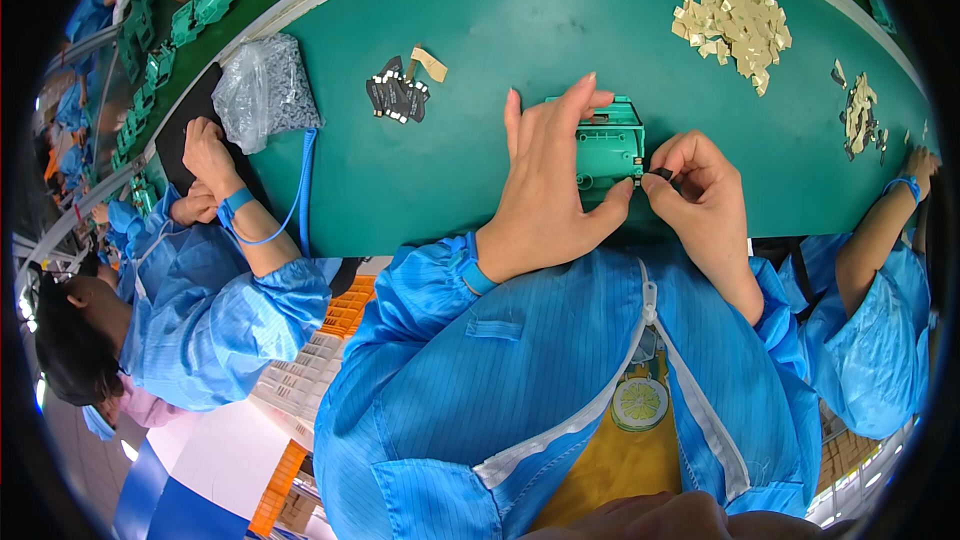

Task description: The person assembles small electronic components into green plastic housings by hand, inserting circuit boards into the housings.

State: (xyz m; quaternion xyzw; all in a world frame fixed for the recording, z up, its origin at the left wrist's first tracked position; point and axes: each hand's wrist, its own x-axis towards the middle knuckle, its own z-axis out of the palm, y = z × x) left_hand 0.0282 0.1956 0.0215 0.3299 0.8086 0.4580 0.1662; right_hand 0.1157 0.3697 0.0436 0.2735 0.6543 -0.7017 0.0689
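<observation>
A green plastic housing lies on the green table in front of me, its cavity facing up. My left hand steadies it from the left, fingers reaching over its far side and thumb at its near right corner. Part of the housing is hidden under that hand. At the same corner, my right hand pinches a small black piece between thumb and curled fingers. The piece is close against the housing; whether it touches cannot be made out.
A pile of beige pieces lies far right. Small black parts sit far left near a clear bag of grey bits. Co-workers in blue sit on both sides; one rests a hand at the left. Green housings line the strip beyond the table rim.
</observation>
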